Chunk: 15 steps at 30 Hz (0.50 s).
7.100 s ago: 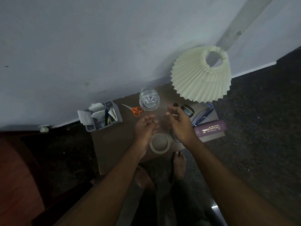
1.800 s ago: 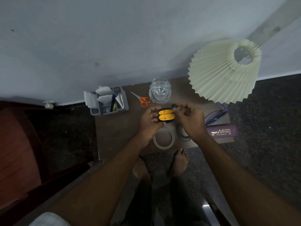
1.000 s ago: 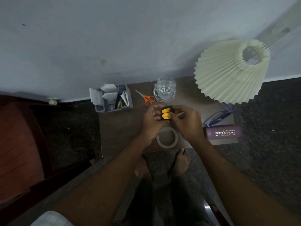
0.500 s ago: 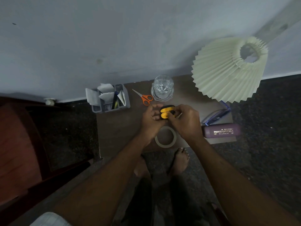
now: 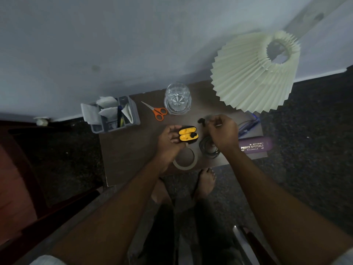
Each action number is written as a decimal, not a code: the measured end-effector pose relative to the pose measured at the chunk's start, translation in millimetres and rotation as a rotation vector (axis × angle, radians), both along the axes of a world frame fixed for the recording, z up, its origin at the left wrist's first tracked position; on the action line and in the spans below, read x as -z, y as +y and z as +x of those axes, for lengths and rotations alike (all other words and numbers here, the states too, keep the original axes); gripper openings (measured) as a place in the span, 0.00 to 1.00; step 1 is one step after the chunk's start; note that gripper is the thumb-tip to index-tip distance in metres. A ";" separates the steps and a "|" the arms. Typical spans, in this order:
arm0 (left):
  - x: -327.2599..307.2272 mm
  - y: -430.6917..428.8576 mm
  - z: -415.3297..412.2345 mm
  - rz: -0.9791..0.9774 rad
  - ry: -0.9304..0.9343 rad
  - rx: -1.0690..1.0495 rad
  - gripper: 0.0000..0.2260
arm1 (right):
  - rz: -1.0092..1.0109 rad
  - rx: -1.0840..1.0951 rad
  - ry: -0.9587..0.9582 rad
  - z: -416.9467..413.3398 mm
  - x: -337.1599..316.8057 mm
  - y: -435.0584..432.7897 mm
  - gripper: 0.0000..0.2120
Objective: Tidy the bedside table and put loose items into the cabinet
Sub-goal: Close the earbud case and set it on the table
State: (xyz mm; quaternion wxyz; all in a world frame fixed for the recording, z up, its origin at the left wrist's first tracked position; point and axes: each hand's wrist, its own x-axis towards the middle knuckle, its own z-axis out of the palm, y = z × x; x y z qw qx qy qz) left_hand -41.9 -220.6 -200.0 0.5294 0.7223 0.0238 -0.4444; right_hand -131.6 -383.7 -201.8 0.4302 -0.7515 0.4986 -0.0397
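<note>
I see my two forearms reaching up over the bedside table point(image 5: 129, 161), bare feet on the dark floor beneath. Just below and between my hands lies a ring of tape point(image 5: 185, 159) flat on the tabletop, and under my right wrist a coil of dark cable point(image 5: 207, 148). My left hand point(image 5: 170, 138) is curled around an open earbud case point(image 5: 188, 135), its yellow interior facing up with one dark earbud seated in the right well. My right hand point(image 5: 222, 131) is bunched, fingertips pinched together on a small dark earbud point(image 5: 201, 121) that sticks out to its left, slightly blurred. To the right of that hand rests a purple spectacle case point(image 5: 256, 146) with blue-framed glasses point(image 5: 248, 125) just behind it. Beyond my left hand lie orange-handled scissors point(image 5: 158, 112) beside a clear glass point(image 5: 177, 101). Farther left stands a grey organiser point(image 5: 114, 115) stuffed with papers. A pleated lampshade point(image 5: 256, 75) looms beyond my right hand, against the wall.
</note>
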 end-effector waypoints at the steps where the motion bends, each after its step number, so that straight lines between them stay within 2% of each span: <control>1: 1.6 -0.7 0.5 0.006 -0.005 0.002 0.24 | 0.013 -0.024 0.020 1.9 2.6 -3.3 0.07; 8: 7.8 -5.6 9.4 0.025 -0.027 0.029 0.25 | -0.013 -0.280 0.152 15.0 10.1 -11.7 0.17; 15: 8.2 -11.1 12.3 0.038 -0.030 0.046 0.26 | -0.079 -0.364 0.163 25.1 13.4 -15.0 0.07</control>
